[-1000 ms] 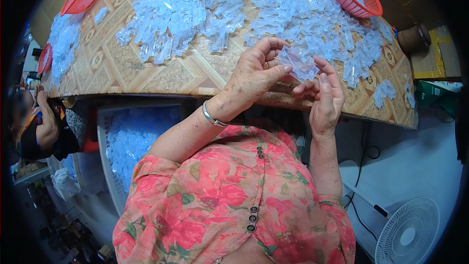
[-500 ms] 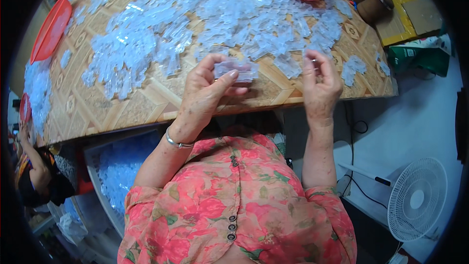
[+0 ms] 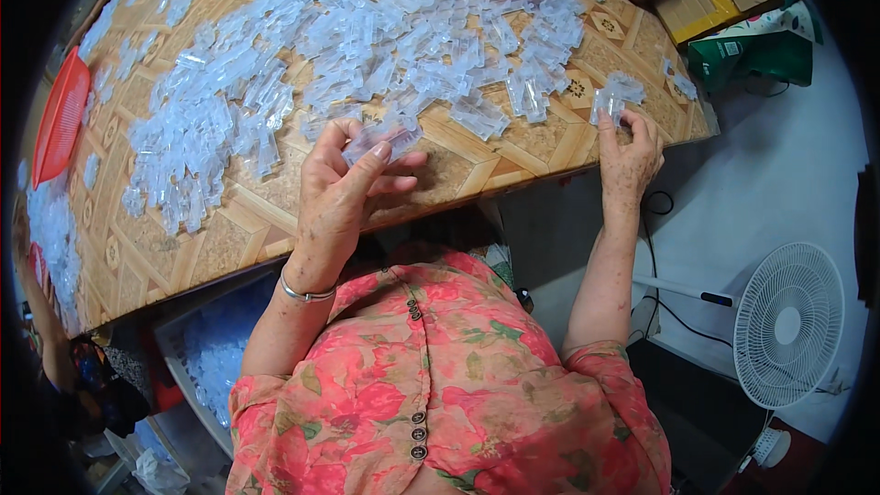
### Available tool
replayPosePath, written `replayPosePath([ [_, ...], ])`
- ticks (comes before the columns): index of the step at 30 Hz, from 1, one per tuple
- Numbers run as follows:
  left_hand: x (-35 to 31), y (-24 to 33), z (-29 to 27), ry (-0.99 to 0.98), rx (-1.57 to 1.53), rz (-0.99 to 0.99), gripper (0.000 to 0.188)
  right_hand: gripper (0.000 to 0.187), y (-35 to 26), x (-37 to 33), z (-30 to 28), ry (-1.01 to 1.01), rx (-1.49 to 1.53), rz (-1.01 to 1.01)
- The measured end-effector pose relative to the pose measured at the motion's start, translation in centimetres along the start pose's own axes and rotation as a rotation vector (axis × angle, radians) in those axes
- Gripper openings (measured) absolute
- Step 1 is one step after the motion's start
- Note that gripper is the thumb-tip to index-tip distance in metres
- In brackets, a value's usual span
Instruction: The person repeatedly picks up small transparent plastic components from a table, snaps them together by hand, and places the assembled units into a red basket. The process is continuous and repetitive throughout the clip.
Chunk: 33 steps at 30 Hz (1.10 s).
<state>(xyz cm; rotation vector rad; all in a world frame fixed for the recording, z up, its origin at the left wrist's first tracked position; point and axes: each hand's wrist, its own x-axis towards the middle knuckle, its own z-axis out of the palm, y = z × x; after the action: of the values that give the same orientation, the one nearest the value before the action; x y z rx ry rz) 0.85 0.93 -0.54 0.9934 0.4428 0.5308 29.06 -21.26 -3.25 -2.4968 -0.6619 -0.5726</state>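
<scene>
Risk: the clear plastic part [image 3: 380, 139] in my left hand [image 3: 344, 197] sits only between thumb and fingertips above the patterned table [image 3: 229, 229], just left of frame centre. A slack pinch would probably drop it into the heap of identical clear parts [image 3: 367, 37] in the upper half of the frame, where it cannot be told apart. Risk: my right hand [image 3: 628, 154] works at the table's right edge; a part nudged there could fall to the floor [image 3: 779, 183].

Grip: my left hand is closed lightly around the part, fingers curled. My right hand pinches a second clear plastic piece [image 3: 610, 103] with its fingertips, fingers nearly closed.
</scene>
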Motion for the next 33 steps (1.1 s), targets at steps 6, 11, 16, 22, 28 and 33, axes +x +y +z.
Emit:
replayPosePath([
  [6,-0.1,0.0,0.8,-0.011,-0.001,0.000,0.021,0.030,-3.1,-0.4,-0.3,-0.066,0.492,0.169],
  [11,-0.3,0.2,1.3,-0.019,-0.021,0.037,0.029,0.030,-7.3,-1.7,-1.0,-0.151,1.001,0.163],
  [16,-0.1,-0.4,2.4,-0.077,-0.072,0.100,0.051,0.031,-12.8,-3.7,-2.0,-0.314,1.028,0.071],
  [22,-0.9,-1.5,2.4,-0.102,-0.166,0.121,0.060,0.054,-17.2,-6.1,-1.3,-0.406,0.883,-0.182],
  [28,-1.8,-0.3,0.7,-0.139,-0.318,-0.045,0.059,0.078,-18.6,-5.9,-2.5,-0.635,0.932,-0.323],
  [33,-1.3,-1.6,0.4,-0.001,-0.064,0.180,0.046,0.083,-19.1,-5.2,-2.9,-0.659,0.792,-0.398],
])
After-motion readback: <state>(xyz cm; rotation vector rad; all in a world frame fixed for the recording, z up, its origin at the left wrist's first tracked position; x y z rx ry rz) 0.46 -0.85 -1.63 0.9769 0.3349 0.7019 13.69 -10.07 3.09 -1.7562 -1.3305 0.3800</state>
